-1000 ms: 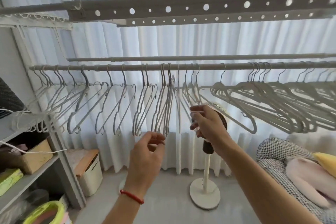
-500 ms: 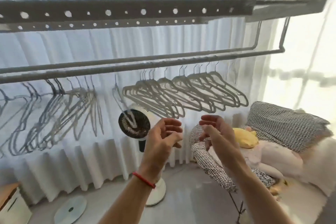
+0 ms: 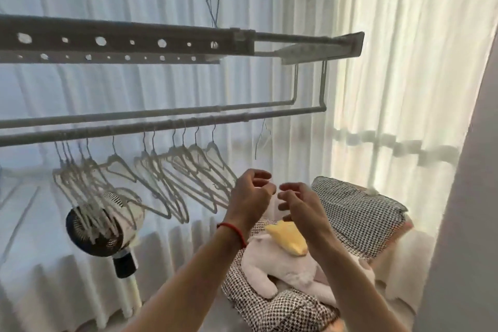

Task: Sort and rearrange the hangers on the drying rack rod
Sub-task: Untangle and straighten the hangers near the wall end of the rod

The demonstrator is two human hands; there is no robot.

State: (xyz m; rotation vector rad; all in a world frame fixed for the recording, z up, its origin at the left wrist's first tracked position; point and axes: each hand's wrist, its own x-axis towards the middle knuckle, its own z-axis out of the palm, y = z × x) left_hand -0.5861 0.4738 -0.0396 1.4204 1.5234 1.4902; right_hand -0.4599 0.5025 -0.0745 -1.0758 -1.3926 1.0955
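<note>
White hangers (image 3: 172,178) slant right along rod (image 3: 161,127) | hands (image 3: 277,197) empty, fingers loosely curled

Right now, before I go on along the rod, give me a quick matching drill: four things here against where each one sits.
Things:
1. lone thin hanger
2. fan
3. red wrist band
4. yellow plush

Places:
A. on the white plush toy
B. left wrist
C. right end of the rod, apart
D. behind the leftmost hangers

Pairs: 1-C, 2-D, 3-B, 4-A

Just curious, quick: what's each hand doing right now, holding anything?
Left hand: open, fingers loosely curled, holding nothing.
Right hand: open, fingers loosely curled, holding nothing.
</note>
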